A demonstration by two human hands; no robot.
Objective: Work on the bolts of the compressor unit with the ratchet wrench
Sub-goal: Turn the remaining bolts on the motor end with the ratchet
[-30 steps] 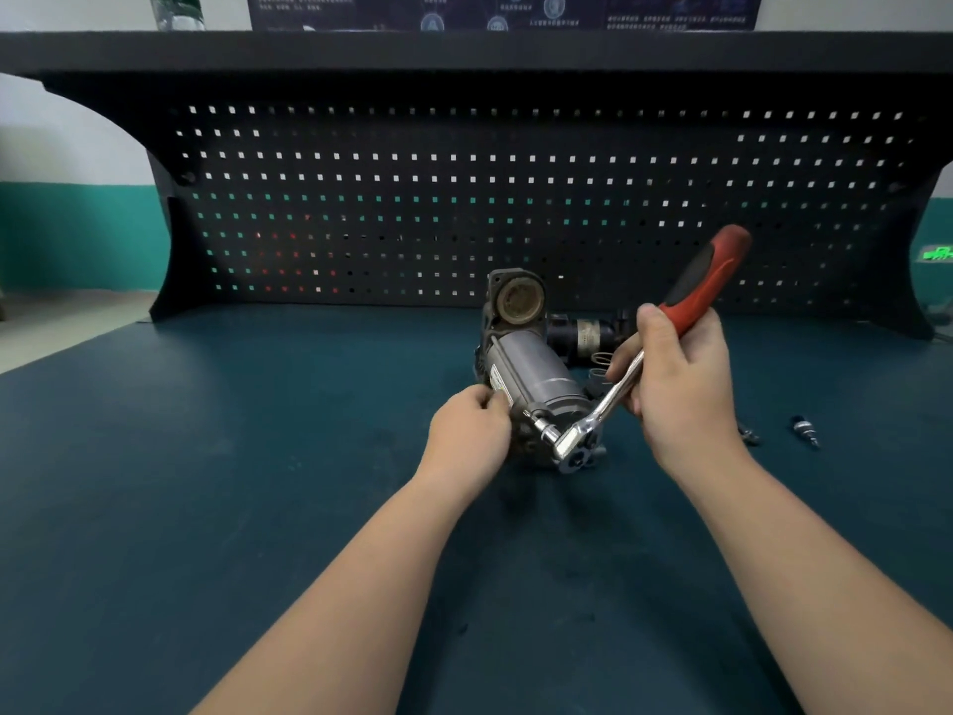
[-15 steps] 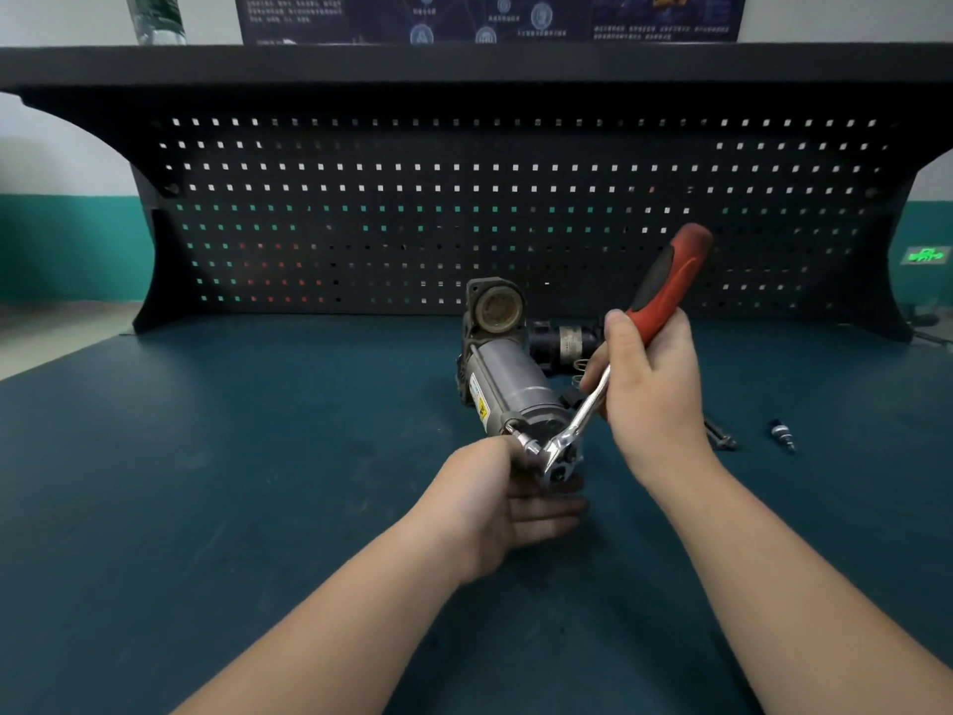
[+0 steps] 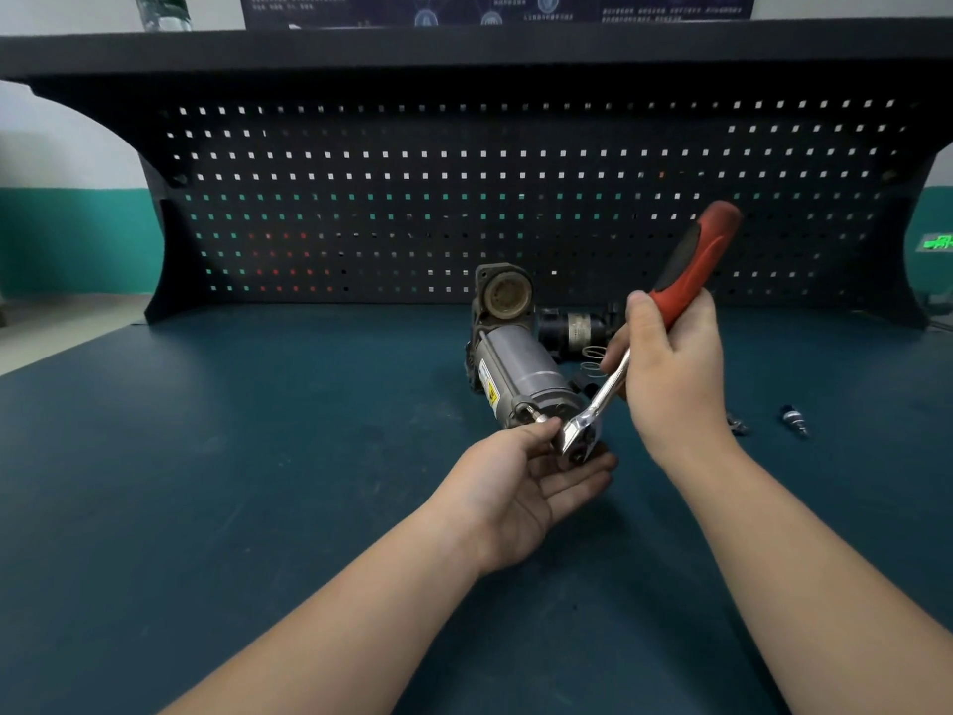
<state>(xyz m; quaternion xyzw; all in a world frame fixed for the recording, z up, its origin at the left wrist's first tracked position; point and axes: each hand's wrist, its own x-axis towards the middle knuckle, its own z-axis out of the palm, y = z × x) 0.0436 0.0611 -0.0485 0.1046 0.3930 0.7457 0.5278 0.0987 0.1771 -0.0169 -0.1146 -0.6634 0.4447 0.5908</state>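
The wide dark teal desk point(image 3: 216, 456) carries everything, and behind it stands a black perforated metal back panel point(image 3: 412, 198) under a black shelf point(image 3: 464, 49). Near the middle of the desk lies the grey cylindrical metal compressor unit point(image 3: 521, 374), with its round dark end cap pointing to the back panel and its near end turned to the person. A small black cylinder with a pale label point(image 3: 572, 327) lies just behind it, on the right side. The right hand point(image 3: 670, 374) grips the long ratchet wrench with red and black handle point(image 3: 691, 260); its fingers are curled around the lower part of the handle, and the handle rises up to the right. The shiny steel head of the wrench is at the near end of the compressor unit. The left hand point(image 3: 521, 487) is palm up below this head, its thumb and first finger pinch at the wrench head beside a small silver bolt point(image 3: 531, 412), and the other fingers are straight and together. Two small metal parts point(image 3: 794, 420) lie on the desk to the right, well apart from the unit
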